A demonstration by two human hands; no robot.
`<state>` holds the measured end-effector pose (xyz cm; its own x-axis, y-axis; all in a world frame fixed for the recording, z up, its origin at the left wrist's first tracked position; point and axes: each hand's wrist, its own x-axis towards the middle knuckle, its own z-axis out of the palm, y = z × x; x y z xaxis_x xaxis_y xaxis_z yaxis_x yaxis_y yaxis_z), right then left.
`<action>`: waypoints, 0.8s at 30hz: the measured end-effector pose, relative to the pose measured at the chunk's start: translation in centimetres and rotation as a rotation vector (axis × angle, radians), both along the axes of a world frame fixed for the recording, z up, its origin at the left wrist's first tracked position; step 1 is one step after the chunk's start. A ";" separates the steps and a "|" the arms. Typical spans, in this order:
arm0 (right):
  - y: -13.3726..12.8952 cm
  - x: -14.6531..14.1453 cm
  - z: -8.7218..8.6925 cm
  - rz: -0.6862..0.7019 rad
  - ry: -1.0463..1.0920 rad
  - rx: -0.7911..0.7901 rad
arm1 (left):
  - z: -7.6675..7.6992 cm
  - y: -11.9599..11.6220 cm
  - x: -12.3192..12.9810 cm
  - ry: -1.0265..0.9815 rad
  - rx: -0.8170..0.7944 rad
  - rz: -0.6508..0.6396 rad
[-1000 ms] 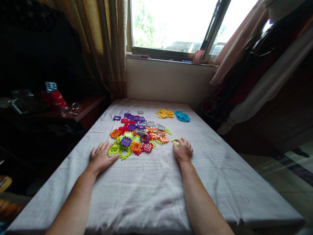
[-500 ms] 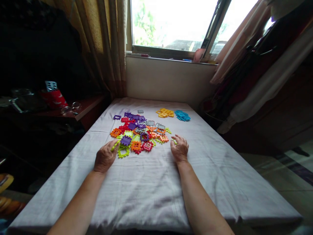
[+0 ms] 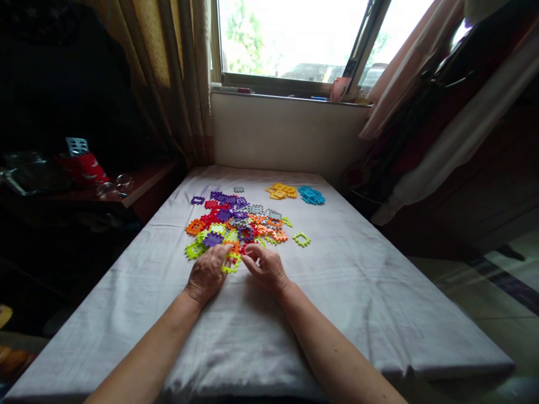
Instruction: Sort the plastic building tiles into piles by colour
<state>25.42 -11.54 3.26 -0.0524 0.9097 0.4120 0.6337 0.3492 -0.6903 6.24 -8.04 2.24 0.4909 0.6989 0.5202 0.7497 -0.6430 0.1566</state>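
My left hand [image 3: 209, 271] is closed on a lime-green square frame piece [image 3: 231, 264] with notched edges, held up at the near side of a mixed pile of toothed plastic tiles. Close to that frame on its right, my right hand [image 3: 267, 268] has its thumb and forefinger bent and apart, with no piece visible between them. Behind the hands, the pile includes purple tiles [image 3: 213, 239], orange tiles [image 3: 195, 226], red, grey and lime ones. A lone lime-green frame [image 3: 301, 239] lies flat to the right of the pile.
A yellow heap [image 3: 281, 191] and a blue heap [image 3: 311, 195] of tiles sit at the far side of the cloth-covered table [image 3: 357, 303]. A grey tile [image 3: 238, 189] lies apart at the back. Glasses [image 3: 115, 186] and a red container [image 3: 84, 170] stand on a side desk.
My right hand has let go of a lime frame right of the pile and moved left. My left hand has come right with a lime frame, so the hands are now close together.
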 end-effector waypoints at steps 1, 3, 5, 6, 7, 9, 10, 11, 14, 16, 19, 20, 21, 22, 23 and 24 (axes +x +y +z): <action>0.0 -0.3 -0.2 0.019 0.073 -0.036 | -0.2 0.0 0.1 -0.001 0.020 -0.013; 0.2 -0.9 -0.6 0.062 0.214 -0.087 | -0.5 0.1 0.4 -0.014 0.071 -0.052; 0.7 -1.0 -1.0 0.096 0.318 -0.107 | -0.7 0.3 0.5 -0.034 0.123 -0.104; 0.9 -0.8 -1.1 0.100 0.355 -0.105 | -0.7 0.4 0.5 -0.041 0.146 -0.119; 1.3 -0.3 -1.1 0.088 0.385 -0.096 | -0.7 0.5 0.4 -0.045 0.164 -0.119; 1.9 1.6 -1.1 -0.011 0.435 -0.060 | -0.5 0.8 -0.2 -0.040 0.177 -0.066; 2.2 3.0 -1.0 -0.106 0.450 -0.038 | -0.5 1.1 -0.5 -0.037 0.175 -0.018; 2.4 4.6 -0.9 -0.229 0.460 -0.012 | -0.4 1.3 -1.0 -0.033 0.167 0.039; 2.7 9.9 -0.7 -0.676 0.392 0.024 | -0.6 2.0 -2.5 -0.020 0.107 0.212; 2.6 12.9 -0.9 -0.856 0.335 0.004 | -0.8 2.5 -3.3 -0.020 0.053 0.300; 2.3 15.2 -1.5 -0.990 0.254 -0.039 | -1.1 2.8 -4.0 -0.031 -0.014 0.342; 2.2 15.5 -1.7 -1.012 0.237 -0.052 | -1.2 2.8 -4.1 -0.037 -0.029 0.340; 2.2 15.6 -1.9 -1.028 0.225 -0.063 | -1.2 2.8 -4.1 -0.044 -0.039 0.335; 2.2 15.6 -2.1 -1.038 0.218 -0.072 | -1.1 2.8 -4.1 -0.051 -0.044 0.332; 2.3 15.6 -2.3 -1.043 0.211 -0.080 | -1.1 2.8 -4.1 -0.058 -0.046 0.329; 2.3 15.5 -2.5 -1.045 0.203 -0.087 | -1.0 2.8 -4.1 -0.065 -0.046 0.327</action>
<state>40.96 -9.23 0.81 0.8326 0.4906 0.2571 0.4608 -0.3561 -0.8129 2.16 -5.29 1.23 0.2036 0.8373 0.5074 0.9024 -0.3615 0.2344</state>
